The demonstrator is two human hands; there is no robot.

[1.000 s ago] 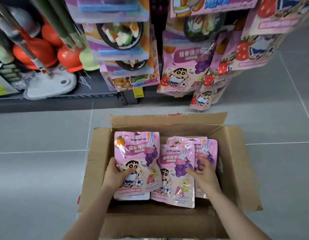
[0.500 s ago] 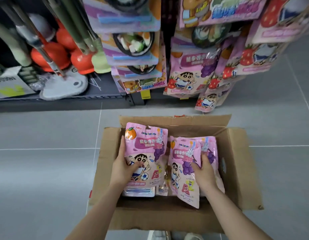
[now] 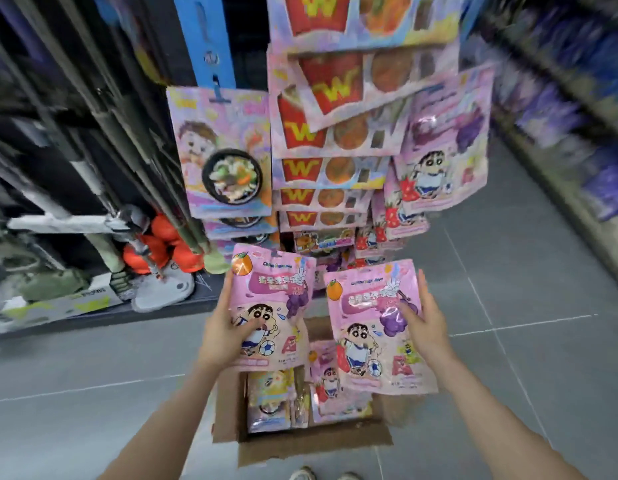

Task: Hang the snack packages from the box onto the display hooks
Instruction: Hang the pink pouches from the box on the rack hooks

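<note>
My left hand (image 3: 224,332) grips a pink snack package (image 3: 276,299) with a cartoon boy, an orange and grapes printed on it. My right hand (image 3: 427,327) grips a second pink snack package (image 3: 366,327) of the same kind. Both packs are lifted above the cardboard box (image 3: 311,445) on the floor, where more packages (image 3: 326,386) still lie. Ahead hangs the display of packages (image 3: 335,140) on hooks, with matching pink packs (image 3: 442,150) on its right side. The hooks themselves are hidden behind the hanging packs.
Mops and orange plungers (image 3: 162,244) stand on a dark shelf at the left. Blurred shelves of purple goods (image 3: 577,98) line the right side. Grey tiled floor (image 3: 525,289) surrounds the box. Shoe tips (image 3: 321,474) show at the bottom edge.
Both hands have lifted one package each out of the box and raised them toward the display. The view has tilted up, so more of the hanging rack shows.
</note>
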